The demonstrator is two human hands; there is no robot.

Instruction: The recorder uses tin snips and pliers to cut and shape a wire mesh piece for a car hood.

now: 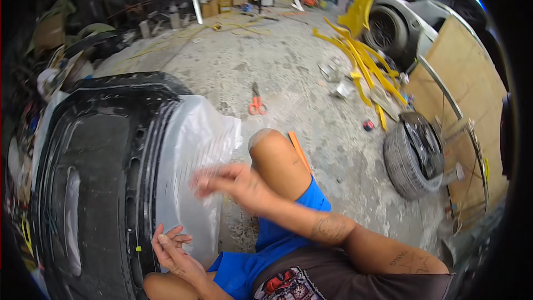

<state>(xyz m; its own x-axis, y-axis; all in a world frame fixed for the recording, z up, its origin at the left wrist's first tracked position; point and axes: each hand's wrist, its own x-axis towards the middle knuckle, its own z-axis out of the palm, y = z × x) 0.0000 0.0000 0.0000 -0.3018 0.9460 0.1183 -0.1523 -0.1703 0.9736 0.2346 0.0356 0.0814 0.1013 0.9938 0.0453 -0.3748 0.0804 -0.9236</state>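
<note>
Black plastic fills my view on the left: a car bumper (94, 189) lying on the concrete floor (288, 61), and I place everything else against it. Along its right flank sits a silvery grey sanded patch (191, 155), the part being worked. My right hand (230, 180) sweeps across that patch; it is motion-blurred, so I cannot tell whether its grip is clenched on anything or flat and empty. My left hand (172, 247) rests at the bumper's lower right edge, fingers curled loosely, holding nothing I can make out. My bare knee (275, 150) rises just right of the patch. A loose wheel (413, 158) lies well to the bumper's right, and orange scissors (256, 104) lie on the floor beyond the patch. As I judge it, the risk is uneven rubbing: the bumper is only lightly steadied, so a hard stroke could shift it or gouge the surface.
</note>
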